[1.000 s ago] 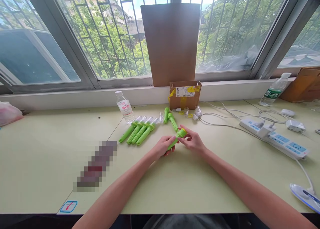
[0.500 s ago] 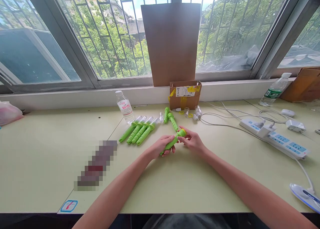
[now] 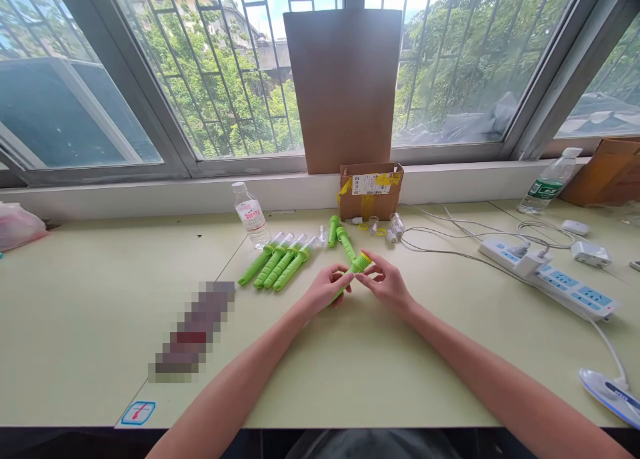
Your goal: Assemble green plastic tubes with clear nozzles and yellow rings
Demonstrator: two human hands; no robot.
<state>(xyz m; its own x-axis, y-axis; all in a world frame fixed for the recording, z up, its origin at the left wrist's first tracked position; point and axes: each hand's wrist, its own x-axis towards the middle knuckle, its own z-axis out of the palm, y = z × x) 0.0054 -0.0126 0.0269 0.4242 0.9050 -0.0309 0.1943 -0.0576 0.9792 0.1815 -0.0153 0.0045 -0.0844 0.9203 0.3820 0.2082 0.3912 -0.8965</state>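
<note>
My left hand (image 3: 327, 289) is closed around the shaft of a green flashlight-shaped plastic tube (image 3: 359, 265), which tilts up to the right. At its wider upper end is a yellow ring (image 3: 367, 257). The fingers of my right hand (image 3: 387, 285) pinch this ringed head. Just behind it lie a spiral-ribbed green tube (image 3: 345, 240) and a shorter-looking green tube (image 3: 333, 231). To the left, several green tubes with clear tips (image 3: 293, 271) lie side by side. Clear caps (image 3: 397, 223) and a loose yellow ring (image 3: 381, 232) are near the box.
A water bottle (image 3: 251, 217) stands behind the row of tubes. The taped cardboard box (image 3: 370, 199) is by the sill. On the right are a power strip (image 3: 555, 279), cables, and another bottle (image 3: 547, 182). A blurred dark object (image 3: 195, 329) lies at left.
My left hand has shifted slightly along the tube, covering more of its lower shaft. The tube's head has tipped a little, and my right fingers stay at the yellow ring.
</note>
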